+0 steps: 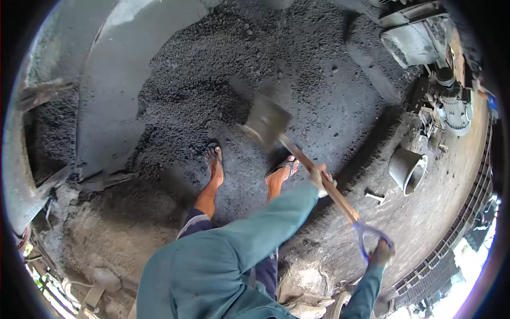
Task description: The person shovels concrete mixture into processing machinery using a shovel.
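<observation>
I grip a shovel (308, 159) with both hands, its blade tilted over the dark floor ahead of my feet and somewhat blurred by motion. Partway up the wooden shaft, my left hand (321, 181) is wrapped round the wood. My right hand (383, 252) is closed on the blue D-shaped handle at the shaft's end. Both hands seem to wear light-coloured gloves. Beyond the blade, dark grey gritty material (202, 90) lies spread on the ground. My sandalled feet stand apart on that floor, one on either side of the blade's near edge.
To the right, past a raised ledge (366, 154), lie a grey bucket (408, 170) on its side and a small T-shaped piece (375, 198). An electric motor (456, 110) stands behind them. A smooth grey metal surface (109, 106) rises at left. Sacks (305, 303) lie behind me.
</observation>
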A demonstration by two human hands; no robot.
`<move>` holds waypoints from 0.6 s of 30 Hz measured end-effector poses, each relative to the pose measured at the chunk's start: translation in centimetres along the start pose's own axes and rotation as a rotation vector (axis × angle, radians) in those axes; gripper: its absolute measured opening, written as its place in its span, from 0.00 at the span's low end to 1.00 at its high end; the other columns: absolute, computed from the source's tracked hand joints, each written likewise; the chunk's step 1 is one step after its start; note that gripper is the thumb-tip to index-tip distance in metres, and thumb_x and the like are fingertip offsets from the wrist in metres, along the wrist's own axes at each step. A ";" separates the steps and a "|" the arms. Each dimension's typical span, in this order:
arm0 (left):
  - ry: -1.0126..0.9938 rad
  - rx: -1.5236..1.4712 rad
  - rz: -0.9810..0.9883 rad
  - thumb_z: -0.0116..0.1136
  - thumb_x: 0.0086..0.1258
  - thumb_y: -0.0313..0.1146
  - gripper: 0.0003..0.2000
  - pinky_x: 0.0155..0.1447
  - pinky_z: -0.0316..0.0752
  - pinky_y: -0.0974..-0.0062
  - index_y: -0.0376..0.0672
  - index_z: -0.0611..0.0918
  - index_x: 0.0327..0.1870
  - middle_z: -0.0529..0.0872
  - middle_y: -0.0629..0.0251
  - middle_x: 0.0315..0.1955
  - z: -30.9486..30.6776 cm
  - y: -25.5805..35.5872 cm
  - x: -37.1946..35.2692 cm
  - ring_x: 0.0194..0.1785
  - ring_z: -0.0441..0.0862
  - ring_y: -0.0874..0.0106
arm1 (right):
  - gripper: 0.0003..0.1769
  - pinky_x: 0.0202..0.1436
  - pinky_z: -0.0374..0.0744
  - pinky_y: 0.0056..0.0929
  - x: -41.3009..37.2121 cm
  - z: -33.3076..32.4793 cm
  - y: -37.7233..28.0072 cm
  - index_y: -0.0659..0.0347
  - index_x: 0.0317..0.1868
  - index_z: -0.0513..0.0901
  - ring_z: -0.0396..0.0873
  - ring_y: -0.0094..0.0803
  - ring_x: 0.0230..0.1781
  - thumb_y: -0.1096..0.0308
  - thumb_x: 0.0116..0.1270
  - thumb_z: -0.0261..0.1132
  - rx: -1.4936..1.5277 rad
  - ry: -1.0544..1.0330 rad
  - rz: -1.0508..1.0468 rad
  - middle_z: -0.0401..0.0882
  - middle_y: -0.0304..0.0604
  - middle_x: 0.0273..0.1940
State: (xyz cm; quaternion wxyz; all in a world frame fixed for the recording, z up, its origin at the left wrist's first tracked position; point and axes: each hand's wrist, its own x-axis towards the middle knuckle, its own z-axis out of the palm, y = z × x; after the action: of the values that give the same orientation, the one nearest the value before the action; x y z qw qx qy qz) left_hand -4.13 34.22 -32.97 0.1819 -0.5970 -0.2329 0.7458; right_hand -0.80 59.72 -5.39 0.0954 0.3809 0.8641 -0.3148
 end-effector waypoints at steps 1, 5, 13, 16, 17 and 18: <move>-0.244 -0.088 0.109 0.54 0.70 0.37 0.09 0.32 0.71 0.58 0.51 0.69 0.29 0.67 0.70 0.16 -2.4 6.1 4.2 0.18 0.68 0.67 | 0.13 0.38 0.80 0.29 1.6 4.8 0.3 0.66 0.52 0.80 0.81 0.32 0.39 0.71 0.70 0.59 0.043 -0.130 -0.025 0.82 0.47 0.43; -0.173 0.123 0.301 0.55 0.68 0.33 0.13 0.40 0.74 0.60 0.49 0.65 0.24 0.67 0.69 0.17 -3.8 31.1 -5.6 0.21 0.69 0.69 | 0.16 0.24 0.80 0.32 -0.6 29.3 2.9 0.66 0.49 0.82 0.82 0.30 0.29 0.79 0.59 0.69 0.062 -0.307 -0.001 0.84 0.43 0.33; 0.176 0.208 0.510 0.59 0.66 0.36 0.06 0.39 0.77 0.55 0.52 0.74 0.32 0.71 0.73 0.18 -11.4 26.1 -8.9 0.22 0.72 0.69 | 0.07 0.19 0.77 0.31 -12.4 24.5 9.4 0.68 0.41 0.79 0.76 0.28 0.17 0.81 0.62 0.65 0.362 -0.237 0.180 0.80 0.45 0.25; 0.253 0.297 0.608 0.59 0.67 0.38 0.05 0.40 0.77 0.53 0.54 0.76 0.39 0.70 0.73 0.18 -13.6 22.0 -12.2 0.22 0.69 0.70 | 0.04 0.16 0.76 0.31 -14.6 20.5 12.2 0.67 0.39 0.78 0.75 0.29 0.15 0.80 0.64 0.63 0.479 -0.330 0.275 0.80 0.45 0.26; 0.276 0.306 0.625 0.59 0.68 0.38 0.05 0.40 0.77 0.53 0.54 0.76 0.40 0.70 0.73 0.18 -14.5 20.3 -14.0 0.22 0.69 0.70 | 0.04 0.15 0.75 0.31 -15.8 18.8 13.1 0.66 0.40 0.77 0.74 0.29 0.15 0.80 0.65 0.61 0.529 -0.337 0.371 0.79 0.45 0.26; 0.280 0.334 0.641 0.58 0.68 0.38 0.05 0.40 0.77 0.53 0.54 0.76 0.41 0.69 0.73 0.18 -15.5 19.7 -14.8 0.22 0.69 0.71 | 0.04 0.15 0.75 0.31 -16.8 17.6 13.9 0.66 0.40 0.77 0.74 0.29 0.14 0.80 0.65 0.60 0.600 -0.331 0.455 0.79 0.46 0.26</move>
State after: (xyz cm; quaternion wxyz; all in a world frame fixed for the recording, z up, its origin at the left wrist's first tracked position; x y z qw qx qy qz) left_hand 14.39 11.87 -34.94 0.0641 -0.6978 0.1172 0.7037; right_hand 19.47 45.95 -18.93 0.1849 0.5173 0.6008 -0.5806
